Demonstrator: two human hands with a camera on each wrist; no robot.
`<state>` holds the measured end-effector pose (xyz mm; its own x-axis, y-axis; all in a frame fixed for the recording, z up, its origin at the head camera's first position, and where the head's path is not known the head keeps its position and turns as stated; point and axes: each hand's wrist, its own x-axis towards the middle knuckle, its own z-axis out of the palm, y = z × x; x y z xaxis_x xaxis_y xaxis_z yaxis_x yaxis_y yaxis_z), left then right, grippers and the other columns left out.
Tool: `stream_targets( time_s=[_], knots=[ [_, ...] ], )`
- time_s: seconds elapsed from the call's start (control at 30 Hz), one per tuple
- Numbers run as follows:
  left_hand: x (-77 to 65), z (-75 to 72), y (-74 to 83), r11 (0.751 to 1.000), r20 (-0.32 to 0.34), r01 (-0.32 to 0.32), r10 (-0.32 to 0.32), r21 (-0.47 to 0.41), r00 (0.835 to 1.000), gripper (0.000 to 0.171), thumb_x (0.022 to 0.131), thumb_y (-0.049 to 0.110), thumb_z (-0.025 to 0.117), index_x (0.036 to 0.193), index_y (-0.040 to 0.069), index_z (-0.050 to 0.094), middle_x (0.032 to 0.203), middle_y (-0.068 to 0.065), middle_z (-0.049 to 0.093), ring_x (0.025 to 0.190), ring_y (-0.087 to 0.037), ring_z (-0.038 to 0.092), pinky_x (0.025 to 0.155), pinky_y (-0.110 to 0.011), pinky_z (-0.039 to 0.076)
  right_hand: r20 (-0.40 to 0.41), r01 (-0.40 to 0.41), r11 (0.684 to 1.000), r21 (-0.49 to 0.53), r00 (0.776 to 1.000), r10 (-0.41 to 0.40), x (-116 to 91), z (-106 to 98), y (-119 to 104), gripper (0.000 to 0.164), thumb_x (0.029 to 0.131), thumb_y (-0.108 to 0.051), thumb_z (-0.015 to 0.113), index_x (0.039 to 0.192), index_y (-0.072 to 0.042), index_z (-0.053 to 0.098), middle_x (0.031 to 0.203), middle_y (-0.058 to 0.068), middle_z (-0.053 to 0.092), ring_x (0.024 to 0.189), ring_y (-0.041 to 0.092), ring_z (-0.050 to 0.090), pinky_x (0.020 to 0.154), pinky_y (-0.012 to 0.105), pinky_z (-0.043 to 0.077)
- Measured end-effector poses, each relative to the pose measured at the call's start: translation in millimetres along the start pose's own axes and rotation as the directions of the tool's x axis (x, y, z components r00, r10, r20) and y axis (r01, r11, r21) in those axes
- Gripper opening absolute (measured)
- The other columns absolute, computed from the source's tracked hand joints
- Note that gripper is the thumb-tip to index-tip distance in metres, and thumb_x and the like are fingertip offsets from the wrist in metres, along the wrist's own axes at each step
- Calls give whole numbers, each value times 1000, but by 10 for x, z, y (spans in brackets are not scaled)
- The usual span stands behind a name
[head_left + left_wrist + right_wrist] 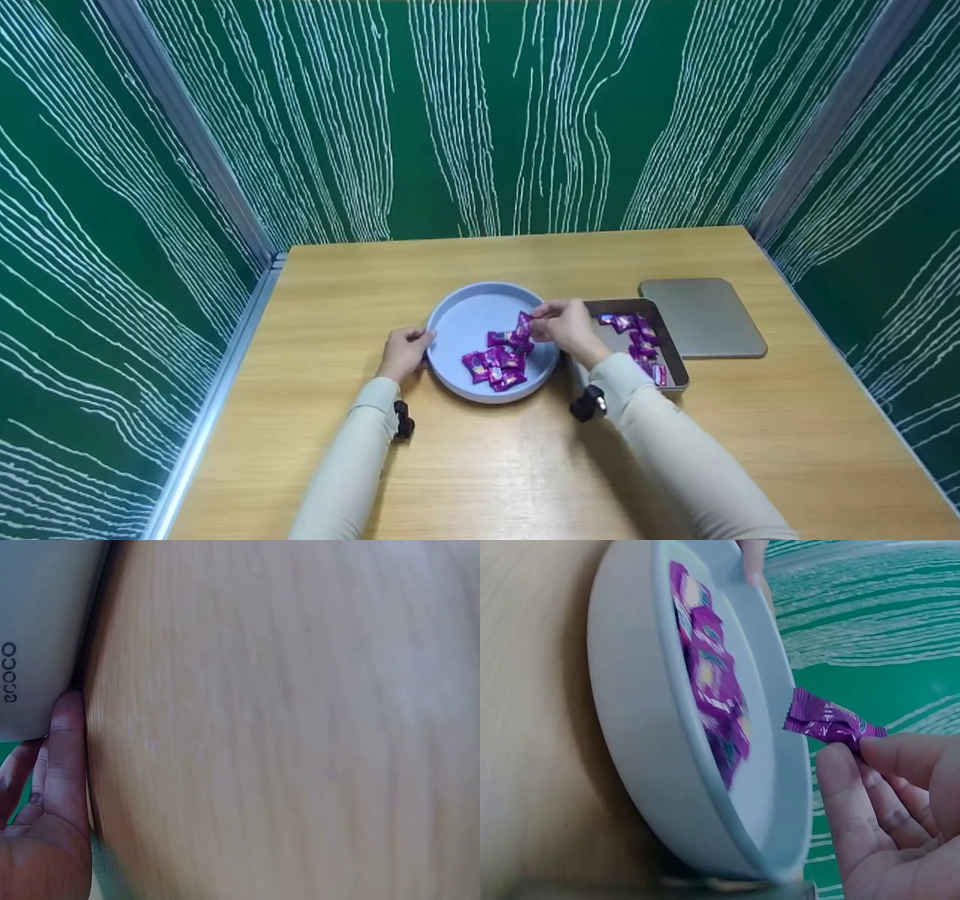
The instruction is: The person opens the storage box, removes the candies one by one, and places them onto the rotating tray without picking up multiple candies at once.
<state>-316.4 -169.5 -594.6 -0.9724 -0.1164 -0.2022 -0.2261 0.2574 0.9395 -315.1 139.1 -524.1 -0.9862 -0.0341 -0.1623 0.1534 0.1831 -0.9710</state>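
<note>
A round pale blue tray (457,315) with a raised rim sits mid-table, holding several purple-wrapped candies (495,367) in a loose pile. At the tray's left side, my left hand (405,351) grips the rim. Its fingers (66,765) lie against the outer wall, near the printed word "ecoco", and the thumb reaches over the edge. Above the tray's right part, my right hand (566,328) pinches one purple candy (829,720) by its wrapper end, between thumb and forefinger. A rectangular metal tin (679,367) with several more purple candies (643,341) stands just right of the tray, partly behind my right wrist.
A flat grey-brown lid (701,319) lies on the wooden table (360,285) to the right of the tin. Green walls (525,150) with white wavy lines enclose the table at the back and on both sides.
</note>
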Motion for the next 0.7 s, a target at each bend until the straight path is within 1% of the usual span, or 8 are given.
stream_targets(
  time_s=[0.07, 0.2, 0.27, 0.4, 0.47, 0.57, 0.63, 0.7],
  knots=[
    [-12, 1, 2, 1000, 2, -10, 10, -7, 1000, 27, 106, 20, 70, 114, -5, 76, 90, -6, 70, 71, -10, 64, 58, -20, 59, -8, -2, 1000, 10, 1000, 2, 7, 83, 30, 13, 90, 18, 74, 103, 14, 73, 90, 21, 77, 64, 14, 73, 69, 30, 69],
    [-29, 1, 4, 1000, -1, -17, 17, 3, 1000, 28, 106, 21, 70, 114, -5, 76, 90, -5, 70, 71, -10, 64, 58, -20, 58, -35, 3, 1000, -13, 999, -3, 15, 224, 66, 11, 89, 17, 75, 99, 14, 74, 81, 13, 75, 61, 12, 70, 65, 28, 68],
    [-30, -1, 0, 1000, -3, -24, 24, 17, 1000, 30, 106, 22, 70, 116, -5, 76, 92, -7, 71, 73, -11, 64, 59, -20, 58, -52, 9, 999, -48, 999, -12, 11, 281, 75, 10, 89, 16, 75, 97, 12, 74, 80, 11, 74, 61, 14, 71, 64, 28, 68],
    [-14, 3, -7, 999, -7, -16, 17, 29, 1000, 30, 107, 23, 70, 118, -4, 76, 95, -8, 72, 74, -11, 65, 60, -20, 57, -73, 47, 987, -154, 996, -58, -8, 371, 92, 7, 89, 14, 76, 95, 10, 76, 83, 17, 77, 63, 17, 72, 65, 30, 68],
    [-10, 6, -6, 1000, -8, -9, 9, 29, 1000, 30, 107, 24, 71, 118, -3, 77, 96, -8, 72, 75, -11, 65, 60, -20, 57, -87, 75, 969, -235, 991, -98, -19, 404, 102, 6, 88, 12, 78, 92, 7, 77, 84, 18, 78, 63, 16, 72, 64, 28, 67],
    [-7, 13, -3, 1000, -8, -7, 7, 24, 1000, 30, 107, 23, 70, 119, -4, 77, 97, -9, 72, 76, -12, 65, 61, -21, 59, -103, 120, 924, -363, 980, -168, -24, 435, 123, 6, 87, 8, 80, 88, 3, 77, 83, 17, 78, 65, 15, 70, 65, 27, 64],
    [-7, 13, -3, 1000, -7, -7, 7, 24, 1000, 30, 107, 23, 71, 119, -4, 76, 97, -9, 72, 76, -12, 65, 62, -21, 59, -106, 144, 891, -432, 972, -208, -26, 448, 140, 7, 86, 6, 82, 86, 1, 77, 82, 15, 78, 67, 17, 71, 68, 29, 65],
    [-4, 13, -6, 1000, -8, -7, 7, 24, 1000, 29, 106, 23, 71, 118, -4, 76, 96, -8, 72, 76, -12, 65, 62, -21, 59, -102, 161, 865, -475, 966, -236, -26, 455, 159, 7, 86, 4, 83, 86, 0, 77, 82, 15, 78, 71, 21, 73, 72, 33, 66]
  ],
)
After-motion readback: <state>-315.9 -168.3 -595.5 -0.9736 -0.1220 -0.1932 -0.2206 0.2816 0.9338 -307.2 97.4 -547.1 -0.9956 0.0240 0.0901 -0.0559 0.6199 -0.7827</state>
